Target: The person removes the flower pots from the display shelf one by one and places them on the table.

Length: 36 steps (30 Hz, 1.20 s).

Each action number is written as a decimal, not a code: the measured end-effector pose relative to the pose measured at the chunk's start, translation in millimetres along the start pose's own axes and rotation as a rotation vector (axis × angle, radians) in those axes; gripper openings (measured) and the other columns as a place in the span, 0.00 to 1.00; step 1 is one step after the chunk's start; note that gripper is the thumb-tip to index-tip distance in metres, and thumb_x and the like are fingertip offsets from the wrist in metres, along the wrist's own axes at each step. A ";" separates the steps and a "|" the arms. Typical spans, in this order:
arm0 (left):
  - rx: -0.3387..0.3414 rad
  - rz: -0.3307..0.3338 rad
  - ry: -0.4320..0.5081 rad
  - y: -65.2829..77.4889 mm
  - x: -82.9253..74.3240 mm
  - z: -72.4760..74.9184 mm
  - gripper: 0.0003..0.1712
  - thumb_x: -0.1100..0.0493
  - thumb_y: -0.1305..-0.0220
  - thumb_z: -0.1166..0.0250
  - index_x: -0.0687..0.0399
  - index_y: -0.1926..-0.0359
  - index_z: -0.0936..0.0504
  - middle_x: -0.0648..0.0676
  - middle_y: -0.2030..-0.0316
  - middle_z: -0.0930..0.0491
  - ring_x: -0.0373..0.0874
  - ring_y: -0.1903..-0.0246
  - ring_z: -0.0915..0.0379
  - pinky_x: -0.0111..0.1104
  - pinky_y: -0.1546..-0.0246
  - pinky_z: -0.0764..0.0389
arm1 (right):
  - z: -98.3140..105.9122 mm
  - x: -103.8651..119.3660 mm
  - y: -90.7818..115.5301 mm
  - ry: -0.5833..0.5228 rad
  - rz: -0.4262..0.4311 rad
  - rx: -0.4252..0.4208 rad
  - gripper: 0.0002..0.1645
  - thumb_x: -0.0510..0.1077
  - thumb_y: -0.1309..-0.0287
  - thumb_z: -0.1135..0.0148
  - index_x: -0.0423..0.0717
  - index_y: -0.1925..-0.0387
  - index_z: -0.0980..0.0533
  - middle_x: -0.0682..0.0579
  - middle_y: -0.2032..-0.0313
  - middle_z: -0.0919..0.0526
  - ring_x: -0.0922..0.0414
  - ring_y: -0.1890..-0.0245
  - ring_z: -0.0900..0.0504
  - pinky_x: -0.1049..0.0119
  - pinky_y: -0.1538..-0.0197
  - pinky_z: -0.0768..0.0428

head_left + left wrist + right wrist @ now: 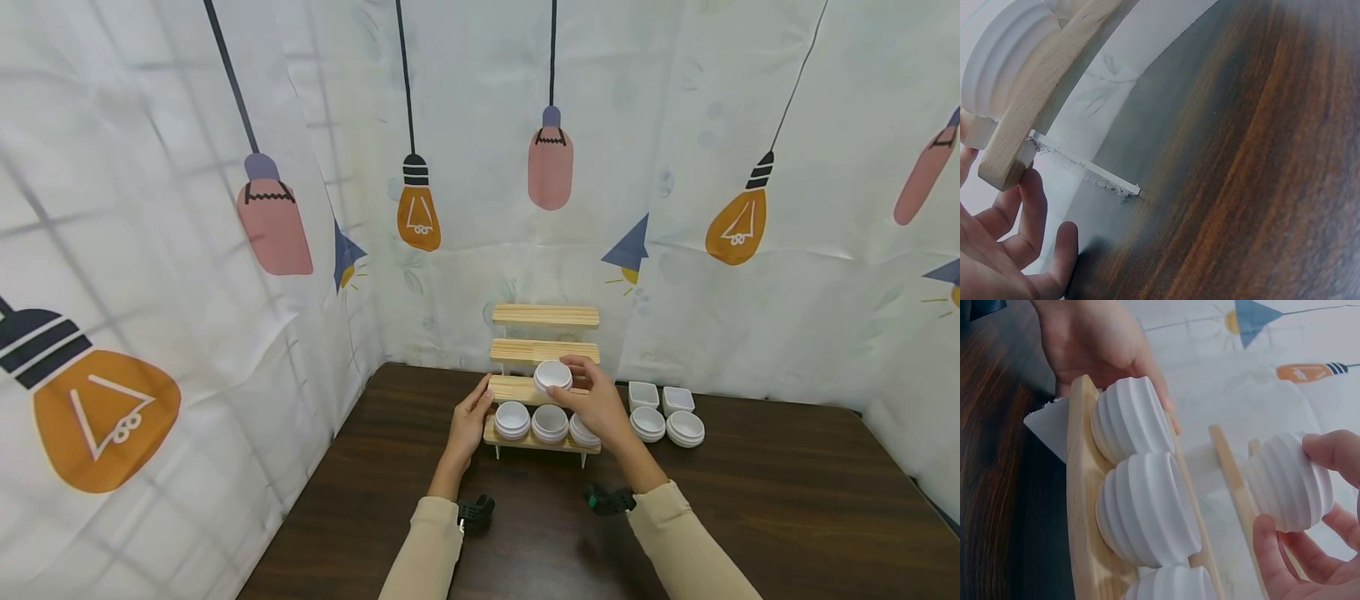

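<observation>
A tiered wooden rack (545, 314) with several plank steps stands on the table against the curtain. My right hand (597, 406) holds a small white ribbed bowl (1288, 481) between thumb and fingers at the second step from the bottom. Whether the bowl touches that plank I cannot tell. At the rack's left end, my left hand (468, 423) grips the plank ends, its fingertips against the wood in the left wrist view. Three similar white bowls (512, 419) stand in a row on the lowest step; the right hand partly covers the rightmost.
On the dark wooden table (787, 492), right of the rack, sit two square white dishes (643, 395) and two round white bowls (686, 428). A white curtain (480, 275) printed with lamps hangs close behind and along the left side.
</observation>
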<state>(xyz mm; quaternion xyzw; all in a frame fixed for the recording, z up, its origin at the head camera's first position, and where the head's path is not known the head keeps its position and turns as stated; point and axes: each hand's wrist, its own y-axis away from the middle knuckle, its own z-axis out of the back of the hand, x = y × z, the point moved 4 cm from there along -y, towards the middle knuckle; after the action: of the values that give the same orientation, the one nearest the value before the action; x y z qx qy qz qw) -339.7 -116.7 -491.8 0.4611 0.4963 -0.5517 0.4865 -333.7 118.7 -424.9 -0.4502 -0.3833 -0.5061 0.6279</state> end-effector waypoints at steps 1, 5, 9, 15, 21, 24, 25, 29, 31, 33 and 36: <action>0.000 0.001 0.001 -0.1 0.1 0.1 0.27 0.50 0.20 0.46 0.41 0.24 0.33 0.54 0.26 0.31 0.38 0.56 0.24 0.53 0.37 0.27 | 0.8 -1.0 0.3 -0.003 -0.001 -0.001 0.35 0.45 0.40 0.26 0.50 0.33 0.27 0.41 0.39 0.22 0.41 0.40 0.21 0.63 0.53 0.18; 0.001 0.002 0.009 -0.4 0.1 0.3 0.27 0.50 0.20 0.46 0.42 0.24 0.33 0.55 0.27 0.30 0.37 0.58 0.24 0.54 0.37 0.27 | 3.7 -5.1 0.4 -0.026 -0.001 -0.005 0.35 0.44 0.41 0.25 0.49 0.33 0.27 0.40 0.39 0.22 0.41 0.41 0.21 0.65 0.54 0.20; 0.001 0.003 0.011 -0.2 0.0 0.2 0.27 0.50 0.20 0.46 0.41 0.24 0.33 0.55 0.28 0.29 0.36 0.59 0.24 0.56 0.37 0.28 | 6.8 -8.5 -0.4 -0.032 -0.012 -0.008 0.37 0.42 0.40 0.26 0.44 0.32 0.29 0.37 0.38 0.23 0.41 0.41 0.22 0.65 0.54 0.21; -0.004 -0.005 0.010 0.5 -0.6 -0.9 0.27 0.51 0.20 0.46 0.42 0.24 0.33 0.55 0.26 0.32 0.54 0.51 0.22 0.57 0.35 0.30 | 12.1 -9.7 2.1 -0.032 -0.012 -0.020 0.37 0.43 0.41 0.25 0.44 0.32 0.28 0.37 0.39 0.22 0.42 0.42 0.22 0.64 0.53 0.22; -0.008 -0.009 0.017 1.4 -2.3 -1.8 0.27 0.52 0.20 0.46 0.44 0.24 0.33 0.56 0.26 0.32 0.66 0.45 0.26 0.58 0.35 0.31 | 17.3 -11.4 6.2 -0.037 0.015 -0.024 0.36 0.43 0.41 0.25 0.43 0.33 0.28 0.37 0.41 0.21 0.48 0.48 0.20 0.66 0.54 0.21; -0.012 -0.010 0.011 1.7 -2.8 -1.7 0.27 0.52 0.20 0.46 0.44 0.24 0.33 0.57 0.26 0.32 0.64 0.45 0.25 0.58 0.35 0.31 | 20.1 -11.2 8.7 -0.019 0.016 -0.026 0.37 0.43 0.40 0.25 0.43 0.32 0.28 0.37 0.41 0.21 0.52 0.50 0.21 0.66 0.56 0.22; -0.013 -0.009 0.011 1.8 -3.0 -1.6 0.27 0.52 0.20 0.46 0.44 0.24 0.33 0.56 0.26 0.32 0.63 0.45 0.25 0.58 0.34 0.31 | 21.3 -10.7 9.8 -0.018 0.015 -0.029 0.37 0.44 0.40 0.26 0.43 0.32 0.28 0.37 0.41 0.21 0.51 0.50 0.21 0.66 0.56 0.23; -0.012 -0.015 0.004 2.1 -3.4 -1.3 0.27 0.52 0.20 0.46 0.43 0.24 0.33 0.57 0.26 0.32 0.62 0.45 0.24 0.57 0.34 0.31 | 27.1 -11.8 12.7 -0.008 0.003 -0.047 0.36 0.44 0.41 0.25 0.44 0.32 0.28 0.38 0.42 0.21 0.52 0.51 0.21 0.66 0.55 0.23; -0.009 -0.017 0.004 2.1 -3.2 -1.2 0.27 0.52 0.20 0.46 0.43 0.24 0.33 0.56 0.26 0.32 0.61 0.46 0.24 0.57 0.34 0.31 | 30.0 -13.1 13.7 -0.005 0.001 -0.053 0.36 0.44 0.40 0.25 0.44 0.32 0.28 0.38 0.42 0.21 0.52 0.52 0.20 0.68 0.55 0.23; -0.007 -0.017 0.004 2.0 -2.8 -1.1 0.27 0.51 0.20 0.46 0.43 0.24 0.33 0.56 0.26 0.32 0.59 0.47 0.24 0.57 0.35 0.31 | 32.1 -15.9 14.4 -0.007 -0.003 -0.058 0.36 0.44 0.40 0.26 0.44 0.32 0.28 0.38 0.42 0.21 0.54 0.53 0.20 0.69 0.55 0.22; -0.007 -0.017 0.008 1.8 -2.2 -0.7 0.27 0.51 0.20 0.46 0.42 0.24 0.33 0.55 0.26 0.32 0.53 0.51 0.23 0.58 0.36 0.30 | 34.6 -18.2 16.2 -0.001 0.002 -0.061 0.36 0.45 0.39 0.26 0.44 0.32 0.28 0.39 0.43 0.21 0.57 0.53 0.20 0.69 0.55 0.22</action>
<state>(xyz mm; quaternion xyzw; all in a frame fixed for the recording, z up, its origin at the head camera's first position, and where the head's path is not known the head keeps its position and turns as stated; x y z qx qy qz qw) -337.7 -115.9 -489.8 0.4575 0.5038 -0.5523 0.4815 -322.3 158.4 -434.4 -0.4695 -0.3676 -0.5169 0.6142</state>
